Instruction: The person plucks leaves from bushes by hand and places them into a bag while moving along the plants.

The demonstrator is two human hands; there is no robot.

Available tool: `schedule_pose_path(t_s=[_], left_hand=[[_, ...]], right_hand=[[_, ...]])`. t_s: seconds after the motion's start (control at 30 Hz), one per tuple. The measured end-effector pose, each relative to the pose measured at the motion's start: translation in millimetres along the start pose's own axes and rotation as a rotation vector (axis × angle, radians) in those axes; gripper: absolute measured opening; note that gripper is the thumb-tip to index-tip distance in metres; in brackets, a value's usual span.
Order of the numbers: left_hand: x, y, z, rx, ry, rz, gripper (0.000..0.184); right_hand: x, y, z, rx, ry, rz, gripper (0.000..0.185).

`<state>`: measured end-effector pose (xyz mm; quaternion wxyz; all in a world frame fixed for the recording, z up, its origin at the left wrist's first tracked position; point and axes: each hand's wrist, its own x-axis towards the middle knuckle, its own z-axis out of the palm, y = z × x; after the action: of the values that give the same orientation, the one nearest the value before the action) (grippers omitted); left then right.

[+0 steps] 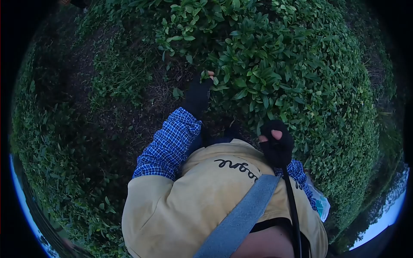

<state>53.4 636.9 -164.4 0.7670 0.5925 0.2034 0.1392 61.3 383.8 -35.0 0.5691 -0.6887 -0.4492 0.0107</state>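
Observation:
My left hand [199,95], in a black fingerless glove, reaches to the left edge of a dense green bush [266,64]. Its bare fingertips are pressed together around small green leaves [204,77]. My right hand [276,142], gloved the same way, is curled closed in front of my chest at the bush's near side. Two bare fingertips show on it, and whatever it may hold is hidden inside the fingers.
Bare soil with dry twigs [159,92] and low plants lies to the left of the bush. More foliage [64,172] fills the lower left. A grey strap [241,215] and a thin black cord [292,206] cross my torso. A whitish bag [319,202] sits beside my right side.

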Motion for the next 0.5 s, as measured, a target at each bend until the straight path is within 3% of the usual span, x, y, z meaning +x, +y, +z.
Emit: schedule_pose_path(t_s=[0.03, 0.1, 0.13, 0.23, 0.3, 0.4, 0.47, 0.5], left_hand=[[3.4, 9.4, 3.7, 0.001, -0.001, -0.001, 0.037], [12.4, 25.7, 18.5, 0.304, -0.019, -0.193, 0.059], [21.8, 20.2, 24.2, 0.36, -0.072, -0.165, 0.072], [31.4, 21.7, 38.3, 0.579, -0.044, -0.218, 0.069], [34.0, 9.9, 34.9, 0.496, -0.089, -0.193, 0.065], [30.2, -0.3, 33.4, 0.443, 0.019, -0.178, 0.056], [20.1, 0.0, 19.8, 0.356, -0.189, 0.154, 0.046], [15.1, 5.0, 14.8, 0.359, -0.188, 0.141, 0.046]], right_hand=[[-0.2, -1.1, 0.7, 0.0, 0.001, 0.001, 0.057], [0.6, -3.9, 1.3, 0.016, -0.013, -0.001, 0.056], [0.6, -3.4, 0.8, 0.016, -0.012, -0.002, 0.056], [0.1, -0.4, -0.2, 0.02, -0.025, 0.004, 0.056], [-3.0, -0.2, 1.4, -0.012, -0.002, -0.012, 0.056], [-3.9, 0.9, 0.4, -0.024, 0.007, 0.001, 0.057], [-3.4, 3.0, -1.0, -0.017, 0.012, -0.003, 0.057], [-3.7, 3.7, -0.2, -0.013, 0.022, -0.019, 0.058]])
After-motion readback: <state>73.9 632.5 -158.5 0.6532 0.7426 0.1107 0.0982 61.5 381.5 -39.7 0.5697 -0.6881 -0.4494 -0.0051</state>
